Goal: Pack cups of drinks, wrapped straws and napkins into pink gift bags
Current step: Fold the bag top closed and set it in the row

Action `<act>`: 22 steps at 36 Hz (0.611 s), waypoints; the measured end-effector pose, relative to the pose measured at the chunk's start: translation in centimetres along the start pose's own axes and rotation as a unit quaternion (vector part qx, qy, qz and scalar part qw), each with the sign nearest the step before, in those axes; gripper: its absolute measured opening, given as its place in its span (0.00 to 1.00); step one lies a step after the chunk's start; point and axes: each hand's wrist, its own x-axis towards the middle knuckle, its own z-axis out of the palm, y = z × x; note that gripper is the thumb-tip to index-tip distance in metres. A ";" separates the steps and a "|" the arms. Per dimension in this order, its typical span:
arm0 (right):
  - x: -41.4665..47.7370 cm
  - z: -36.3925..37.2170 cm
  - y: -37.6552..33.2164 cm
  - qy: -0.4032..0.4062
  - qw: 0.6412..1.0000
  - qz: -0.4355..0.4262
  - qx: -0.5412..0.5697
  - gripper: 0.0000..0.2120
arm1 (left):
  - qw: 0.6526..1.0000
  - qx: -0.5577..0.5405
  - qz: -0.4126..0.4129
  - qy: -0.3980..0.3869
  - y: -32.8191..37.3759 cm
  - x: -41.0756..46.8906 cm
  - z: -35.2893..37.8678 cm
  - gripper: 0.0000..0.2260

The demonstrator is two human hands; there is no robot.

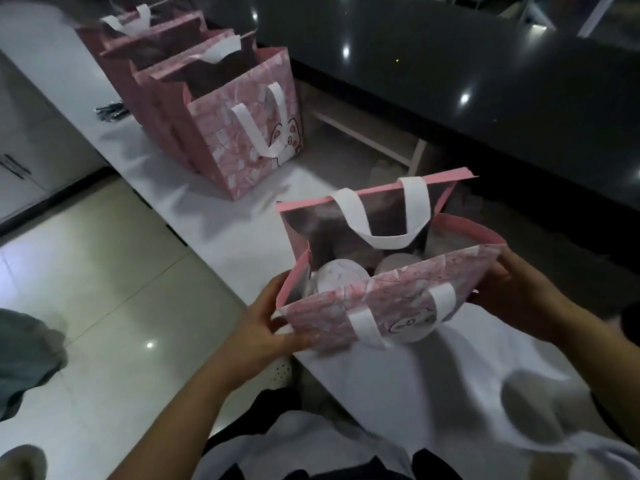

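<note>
A pink gift bag (408,296) with white handles stands open on the white counter (221,216) in front of me. Inside it I see two sealed cups, one at the left (341,277) and one behind it to the right (398,263). My left hand (263,327) grips the bag's near left corner, thumb along the front panel. My right hand (512,285) holds the bag's right side at the rim. No straws or napkins show inside the bag.
Several more pink gift bags (242,133) stand in a row further along the counter. A bundle of dark wrapped straws (110,110) lies beside them at the counter's left edge. A black glossy surface (450,81) runs behind. Tiled floor (104,289) lies to the left.
</note>
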 end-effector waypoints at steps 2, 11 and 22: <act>-0.1 -0.4 0.4 -0.026 0.999 -0.018 -0.004 0.40 | 0.999 0.040 0.018 0.017 0.8 0.0 -1.1 0.42; 0.9 -0.5 -0.9 -0.055 0.989 -0.133 -0.034 0.20 | 0.994 0.093 0.054 -0.035 4.0 3.1 -2.5 0.31; 3.8 -1.0 -5.1 -0.020 0.980 -0.195 -0.039 0.18 | 0.991 0.101 0.082 0.007 7.5 6.7 -3.3 0.13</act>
